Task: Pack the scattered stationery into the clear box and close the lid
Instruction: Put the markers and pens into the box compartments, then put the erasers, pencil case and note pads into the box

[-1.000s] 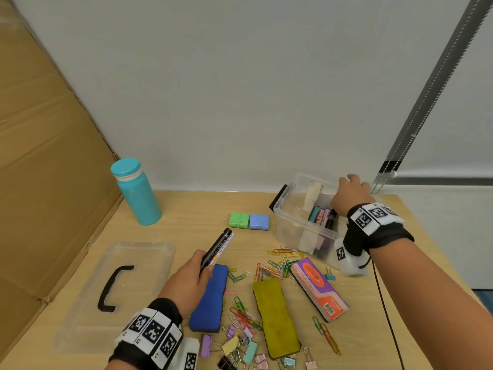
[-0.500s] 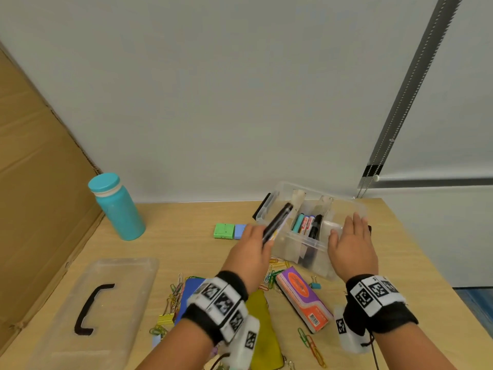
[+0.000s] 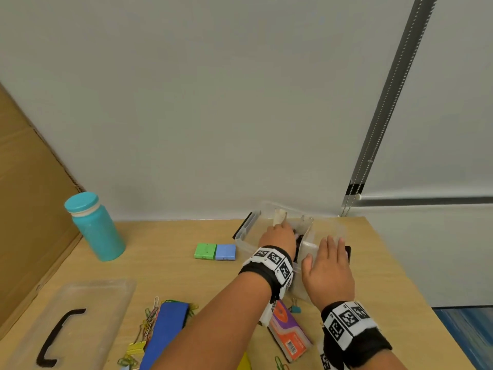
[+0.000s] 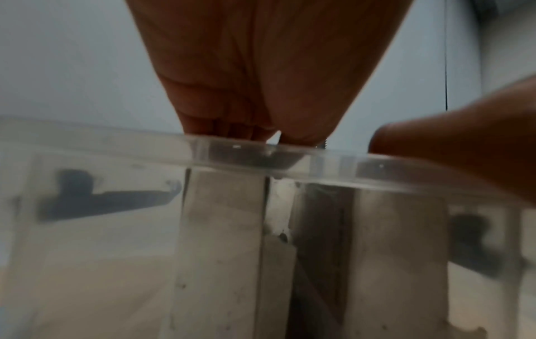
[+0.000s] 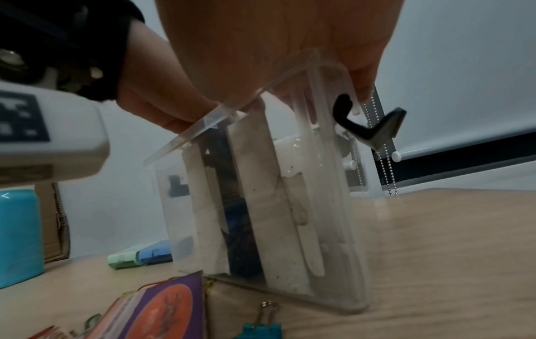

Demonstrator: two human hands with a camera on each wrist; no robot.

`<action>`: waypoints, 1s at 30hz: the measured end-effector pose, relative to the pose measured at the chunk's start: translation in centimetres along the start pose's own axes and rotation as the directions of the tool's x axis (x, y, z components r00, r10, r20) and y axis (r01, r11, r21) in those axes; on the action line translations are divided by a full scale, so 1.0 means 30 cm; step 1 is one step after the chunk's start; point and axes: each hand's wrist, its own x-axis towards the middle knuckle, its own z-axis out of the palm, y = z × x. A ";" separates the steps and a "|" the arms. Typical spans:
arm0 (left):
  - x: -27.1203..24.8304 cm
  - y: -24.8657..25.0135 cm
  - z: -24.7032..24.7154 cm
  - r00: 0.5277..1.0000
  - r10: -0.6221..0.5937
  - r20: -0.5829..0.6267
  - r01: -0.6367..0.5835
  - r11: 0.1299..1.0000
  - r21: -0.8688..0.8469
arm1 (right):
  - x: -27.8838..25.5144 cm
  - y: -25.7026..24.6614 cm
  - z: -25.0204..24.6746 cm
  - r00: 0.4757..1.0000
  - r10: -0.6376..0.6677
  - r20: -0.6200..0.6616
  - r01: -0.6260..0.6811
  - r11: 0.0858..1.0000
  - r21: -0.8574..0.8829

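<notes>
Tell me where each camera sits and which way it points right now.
Head: worn on the head, facing forward and down at the wooden table; shows both forearms, the left hand reaching into the clear plastic box, and the right hand flat on its right end.
Left wrist: under the left palm, looking along the fingers over the box's rim.
Right wrist: under the right palm, facing the box's side wall; the left wrist shows too.
Shared: all three show the box.

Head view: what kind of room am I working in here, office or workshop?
Probably an office or a lab corner, though it can't be confirmed. A light wooden desk stands against a plain wall, a window blind with a bead chain hangs at right, and a cardboard sheet leans at left.
</notes>
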 end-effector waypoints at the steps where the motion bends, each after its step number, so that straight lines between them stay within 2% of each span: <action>1: 0.007 0.000 0.004 1.000 0.002 0.015 -0.002 1.000 -0.001 | -0.001 0.000 -0.003 1.000 -0.001 0.002 0.001 1.000 0.007; 3: 0.007 -0.008 -0.001 0.999 0.013 0.044 -0.011 0.999 -0.040 | -0.001 0.001 -0.002 1.000 -0.004 0.004 0.004 1.000 0.008; 5: -0.029 -0.033 -0.019 0.999 0.053 0.011 -0.051 0.992 -0.111 | 0.000 0.002 -0.002 1.000 -0.013 0.000 0.013 1.000 0.006; 9: -0.188 -0.141 -0.054 0.961 0.137 -0.240 -0.188 0.961 -0.204 | 0.002 0.002 -0.003 1.000 -0.016 0.003 0.016 1.000 0.002; 11: -0.268 -0.210 -0.058 0.947 0.144 -0.286 -0.205 0.958 -0.200 | 0.005 0.007 0.000 1.000 -0.019 0.020 0.019 1.000 -0.015; 13: -0.333 -0.281 -0.044 0.965 0.120 -0.235 -0.160 0.974 -0.160 | 0.013 0.012 0.006 0.999 -0.026 0.034 0.026 0.999 -0.024; 16: -0.416 -0.370 0.006 1.000 -0.016 -0.022 0.016 1.000 0.016 | 0.023 0.019 0.023 0.999 -0.040 0.010 0.040 0.999 -0.011; 19: -0.489 -0.414 0.071 0.980 -0.131 0.152 0.109 0.983 0.148 | 0.029 0.028 0.039 0.998 -0.061 0.013 0.061 0.998 -0.022; 23: -0.554 -0.401 0.148 0.962 -0.163 0.218 0.116 0.970 0.214 | 0.010 0.020 0.010 0.998 -0.057 0.036 0.057 0.998 0.013; 25: -0.564 -0.384 0.171 0.962 -0.166 0.215 0.113 0.964 0.239 | -0.011 0.003 -0.021 0.997 -0.068 -0.021 0.068 0.997 0.024; 27: -0.560 -0.374 0.183 0.961 -0.176 0.215 0.117 0.958 0.261 | -0.053 -0.025 -0.058 0.973 -0.179 -0.147 0.178 0.984 -0.018; 29: -0.551 -0.373 0.183 0.957 -0.191 0.217 0.126 0.951 0.281 | -0.113 -0.061 -0.072 0.909 -0.351 -0.226 0.351 0.935 -0.044; 30: -0.545 -0.373 0.182 0.955 -0.198 0.222 0.130 0.949 0.288 | -0.150 -0.079 -0.072 0.874 -0.432 -0.224 0.438 0.899 -0.024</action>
